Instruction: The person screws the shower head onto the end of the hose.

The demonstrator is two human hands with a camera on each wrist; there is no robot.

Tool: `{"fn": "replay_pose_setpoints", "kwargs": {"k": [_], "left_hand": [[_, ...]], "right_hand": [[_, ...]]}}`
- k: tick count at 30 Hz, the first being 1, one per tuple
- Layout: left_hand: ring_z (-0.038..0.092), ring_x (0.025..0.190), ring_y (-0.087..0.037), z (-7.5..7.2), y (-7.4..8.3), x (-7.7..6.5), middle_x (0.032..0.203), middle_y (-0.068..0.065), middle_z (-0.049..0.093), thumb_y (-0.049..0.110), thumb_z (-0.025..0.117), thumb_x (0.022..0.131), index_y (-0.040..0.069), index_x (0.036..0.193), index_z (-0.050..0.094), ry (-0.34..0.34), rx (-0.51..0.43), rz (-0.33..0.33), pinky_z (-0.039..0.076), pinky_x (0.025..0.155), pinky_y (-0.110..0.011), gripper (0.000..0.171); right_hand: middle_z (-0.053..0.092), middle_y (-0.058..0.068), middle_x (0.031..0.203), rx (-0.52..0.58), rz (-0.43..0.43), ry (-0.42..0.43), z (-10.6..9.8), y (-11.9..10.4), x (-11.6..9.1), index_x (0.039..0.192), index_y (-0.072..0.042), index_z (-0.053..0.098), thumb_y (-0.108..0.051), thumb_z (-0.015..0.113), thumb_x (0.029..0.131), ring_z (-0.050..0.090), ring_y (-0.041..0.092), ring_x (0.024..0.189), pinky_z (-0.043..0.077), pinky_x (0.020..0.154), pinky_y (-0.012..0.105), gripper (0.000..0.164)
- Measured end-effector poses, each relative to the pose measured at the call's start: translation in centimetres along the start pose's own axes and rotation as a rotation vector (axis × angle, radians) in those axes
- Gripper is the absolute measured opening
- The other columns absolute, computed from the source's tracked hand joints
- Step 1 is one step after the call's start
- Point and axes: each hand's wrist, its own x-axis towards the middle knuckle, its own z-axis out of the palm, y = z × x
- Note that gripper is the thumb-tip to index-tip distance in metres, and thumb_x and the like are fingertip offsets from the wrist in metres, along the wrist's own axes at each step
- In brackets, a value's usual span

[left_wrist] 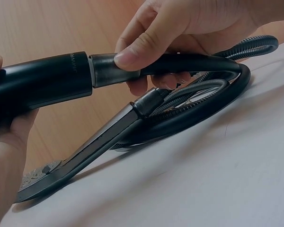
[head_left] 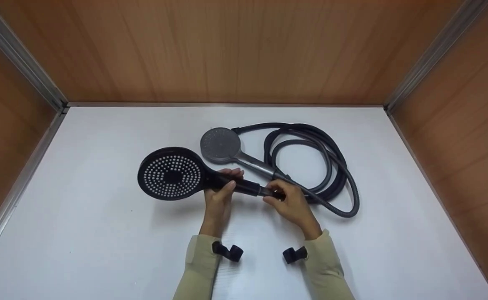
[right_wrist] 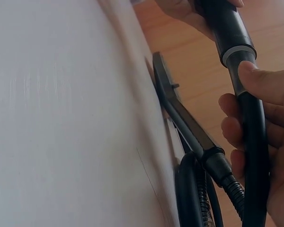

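My left hand [head_left: 219, 200] grips the handle of a black shower head [head_left: 173, 173], its round face with pale nozzles turned up toward the head camera. At the handle's lower end, my right hand [head_left: 290, 204] pinches the grey metal connector [left_wrist: 111, 69] of a smooth black hose [right_wrist: 254, 142]. The connector sits against the handle's end, with a thin light ring [right_wrist: 238, 51] showing at the joint in the right wrist view. Behind both hands a grey shower head [head_left: 221, 145] lies on the table, joined to a ribbed grey hose [head_left: 344, 213].
Coiled hoses [head_left: 339, 156] lie to the right of the grey shower head, beyond my right hand. The white table [head_left: 81, 233] is bounded by a wooden back panel [head_left: 227, 50] and wooden side panels, with metal strips in the corners.
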Motion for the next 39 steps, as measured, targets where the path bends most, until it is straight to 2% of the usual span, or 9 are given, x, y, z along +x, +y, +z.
{"fn": "replay_pose_setpoints", "kwargs": {"k": [4, 11, 19, 29, 32, 39], "left_hand": [[0.068, 0.099, -0.021, 0.04, -0.05, -0.02, 0.099, -0.006, 0.073, -0.012, 0.061, 0.080, 0.009, 0.104, 0.057, 0.009, -0.001, -0.006, 0.048, 0.102, -0.036, 0.032], [0.068, 0.099, -0.021, 0.12, -0.05, -0.08, 0.098, -0.005, 0.073, -0.012, 0.060, 0.080, 0.010, 0.103, 0.057, 0.021, 0.003, -0.014, 0.047, 0.102, -0.037, 0.032], [0.067, 0.101, -0.022, 0.12, -0.01, -0.30, 0.099, -0.006, 0.071, -0.011, 0.059, 0.081, 0.008, 0.105, 0.055, 0.038, 0.018, -0.021, 0.046, 0.104, -0.038, 0.031], [0.067, 0.100, -0.023, -0.01, -0.23, -0.15, 0.098, -0.007, 0.072, -0.012, 0.059, 0.081, 0.008, 0.103, 0.057, 0.022, 0.011, -0.003, 0.046, 0.104, -0.039, 0.031], [0.068, 0.100, -0.023, -0.05, -0.27, -0.08, 0.098, -0.007, 0.072, -0.013, 0.058, 0.081, 0.007, 0.103, 0.057, 0.015, 0.011, 0.008, 0.046, 0.104, -0.039, 0.030], [0.068, 0.099, -0.022, -0.07, -0.22, 0.17, 0.098, -0.007, 0.072, -0.015, 0.055, 0.082, 0.007, 0.103, 0.058, -0.007, 0.003, 0.028, 0.048, 0.102, -0.039, 0.031]], "right_hand": [[0.068, 0.003, 0.084, 0.006, 0.002, 0.011, 0.07, 0.07, -0.03, 0.093, -0.008, 0.065, -0.014, 0.078, 0.076, 0.057, 0.012, 0.073, 0.048, 0.065, 0.025, 0.022], [0.068, 0.005, 0.084, -0.070, -0.043, -0.015, -0.03, 0.14, -0.17, 0.095, -0.005, 0.065, -0.017, 0.074, 0.081, 0.057, 0.013, 0.073, 0.049, 0.067, 0.028, 0.020], [0.066, 0.004, 0.081, -0.077, -0.069, -0.040, -0.09, 0.16, -0.12, 0.095, -0.005, 0.064, -0.018, 0.071, 0.083, 0.053, 0.009, 0.070, 0.047, 0.063, 0.026, 0.020], [0.069, 0.006, 0.087, -0.068, -0.079, 0.001, 0.25, 0.54, -0.16, 0.098, -0.004, 0.066, -0.017, 0.074, 0.080, 0.059, 0.013, 0.075, 0.050, 0.067, 0.028, 0.022], [0.070, 0.006, 0.092, -0.113, -0.081, 0.005, 0.41, 0.25, -0.14, 0.100, -0.005, 0.067, -0.018, 0.073, 0.081, 0.062, 0.015, 0.080, 0.052, 0.071, 0.031, 0.023], [0.063, 0.003, 0.087, -0.256, -0.136, 0.007, 0.79, -0.17, -0.11, 0.100, -0.007, 0.064, -0.022, 0.067, 0.087, 0.052, 0.012, 0.071, 0.047, 0.063, 0.031, 0.019]]}}
